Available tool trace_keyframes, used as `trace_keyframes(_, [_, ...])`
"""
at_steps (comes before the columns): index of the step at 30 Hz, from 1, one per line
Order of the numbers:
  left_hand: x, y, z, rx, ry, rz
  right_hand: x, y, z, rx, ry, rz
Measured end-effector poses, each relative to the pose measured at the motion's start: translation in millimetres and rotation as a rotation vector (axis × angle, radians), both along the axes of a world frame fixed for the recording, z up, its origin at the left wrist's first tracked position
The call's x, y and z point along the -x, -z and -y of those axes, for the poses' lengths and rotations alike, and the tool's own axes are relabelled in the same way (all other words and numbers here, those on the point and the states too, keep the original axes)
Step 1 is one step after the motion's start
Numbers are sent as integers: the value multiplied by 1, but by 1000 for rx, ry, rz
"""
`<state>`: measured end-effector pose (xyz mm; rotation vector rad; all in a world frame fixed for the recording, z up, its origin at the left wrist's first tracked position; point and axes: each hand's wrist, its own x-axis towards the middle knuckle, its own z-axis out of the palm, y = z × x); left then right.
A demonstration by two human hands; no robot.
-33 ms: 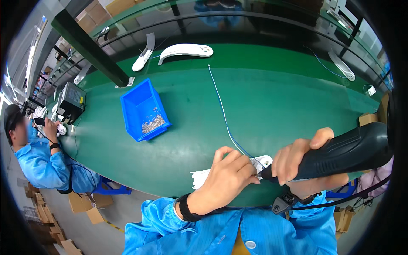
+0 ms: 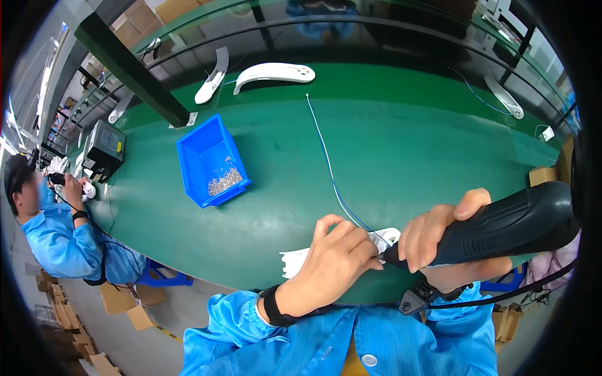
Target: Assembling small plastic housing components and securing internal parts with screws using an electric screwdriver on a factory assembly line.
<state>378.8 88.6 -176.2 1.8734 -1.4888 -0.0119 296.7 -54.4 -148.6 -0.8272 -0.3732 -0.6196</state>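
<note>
My right hand [image 2: 427, 238] is wrapped round a black electric screwdriver [image 2: 501, 222], which lies tilted with its tip pointing left. That tip meets the fingertips of my left hand [image 2: 335, 257], whose thumb and forefinger are pinched together; whatever they hold is too small or hidden to make out. Beneath both hands lies a white curved plastic part [image 2: 295, 260], its middle covered by my left hand and its rounded end showing beside the screwdriver. From this part a thin blue and white cable [image 2: 330, 172] runs away across the green table [image 2: 401, 150].
A blue bin [image 2: 199, 150] with small metal screws [image 2: 224, 182] stands left of centre. Farther back lie white curved parts [image 2: 276, 73], near a green post [image 2: 135, 69]. A co-worker [image 2: 63, 238] sits at the left, beside a dark box-shaped device [image 2: 103, 150]. Cardboard boxes [image 2: 542, 176] are at the right edge.
</note>
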Motion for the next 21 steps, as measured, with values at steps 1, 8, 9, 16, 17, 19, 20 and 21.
trace_keyframes(1, [1,0,-1,1,-1,-4,-2,1,-2,75,41,-1])
trace_keyframes(8, [4,5,-6,-75,-40,18,-3,6,-7,178,79,-10])
trace_keyframes(9, [5,6,-7,-77,-46,19,-3,6,-7,183,64,-7])
trace_keyframes(16, [-11,-9,-24,-158,-87,-85,0,9,-3,237,121,-20])
trace_keyframes(17, [-14,-5,-30,-205,-78,-40,1,11,-5,227,136,-66])
trace_keyframes(19, [-13,1,-33,-231,-76,-77,0,17,-11,205,145,-90])
trace_keyframes(20, [-13,3,-34,-252,-75,-110,-1,20,-13,187,155,-110])
trace_keyframes(21, [-12,5,-35,-253,-77,-112,-3,23,-13,187,152,-111])
